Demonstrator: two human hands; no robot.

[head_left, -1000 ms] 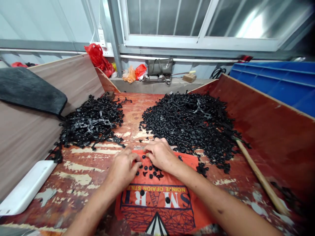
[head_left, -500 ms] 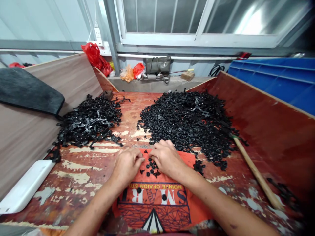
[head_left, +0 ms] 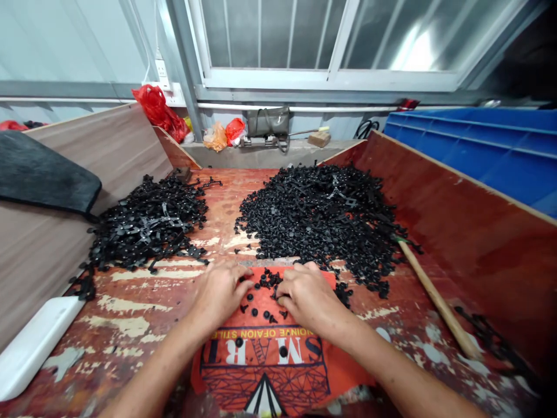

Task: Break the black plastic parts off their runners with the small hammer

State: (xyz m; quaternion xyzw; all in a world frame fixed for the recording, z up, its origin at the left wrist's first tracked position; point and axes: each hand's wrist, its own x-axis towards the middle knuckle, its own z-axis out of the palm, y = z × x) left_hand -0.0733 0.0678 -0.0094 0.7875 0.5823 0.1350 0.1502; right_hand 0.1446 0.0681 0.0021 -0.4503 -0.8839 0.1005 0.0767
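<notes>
Small black mushroom-headed plastic pieces (head_left: 266, 314) lie scattered on an orange-red printed cloth (head_left: 300, 380) in front of me. On the left edge of this group my left hand (head_left: 221, 291) rests with its fingers curled and the thumb near the index finger. Whatever lies between those fingertips is hidden. Opposite it, my right hand (head_left: 307, 293) has its fingers bent together at the cloth, with black pieces right at the fingertips. Several more pieces are bunched between both hands, and two sit lower down on the printed letters.
Beyond my hands spreads a large heap of black pieces (head_left: 313, 217). Linked black strips form another pile (head_left: 148, 223) at left. A wooden handle (head_left: 439, 299) lies at right, a white plastic case (head_left: 39, 345) at left. Boards (head_left: 470, 197) wall the bench; a blue crate (head_left: 474, 148) stands beyond.
The view has shifted slightly. More black pieces now lie bunched at the cloth's far edge between my hands, and the gap between my hands has widened.
</notes>
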